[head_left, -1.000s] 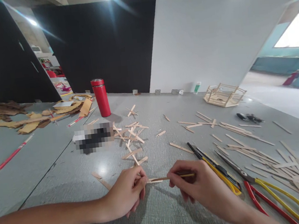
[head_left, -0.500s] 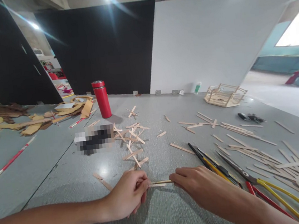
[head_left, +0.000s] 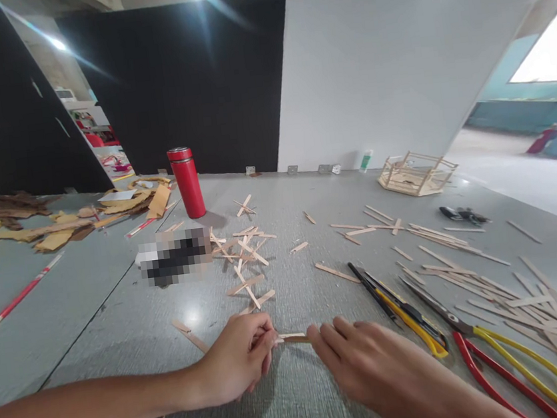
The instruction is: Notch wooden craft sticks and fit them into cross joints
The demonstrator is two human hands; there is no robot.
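Observation:
Near the front middle of the table, my left hand [head_left: 249, 354] is closed, pinching the left end of thin wooden craft sticks [head_left: 293, 338]. From the other side my right hand [head_left: 351, 353] is closed around their right end, its fingers curled over. Only a short stretch of the sticks shows between the hands, so how they are joined cannot be made out. Beyond my left hand lie several crossed wooden sticks [head_left: 247, 283]. To the right of my right hand are a yellow-and-black utility knife [head_left: 409, 318] and scissors [head_left: 466, 328] with red and yellow handles.
A red thermos [head_left: 188, 186] stands at the back left, near a blurred-out dark object [head_left: 178, 257]. Torn brown cardboard [head_left: 63, 223] covers the far left. Many loose sticks [head_left: 499, 294] spread over the right, with a stick-built frame [head_left: 418, 175] behind them.
My right hand has shifted left, closer to my left hand, and the sticks between them have turned slightly. More of the knife and scissors handles shows. The view has moved a little.

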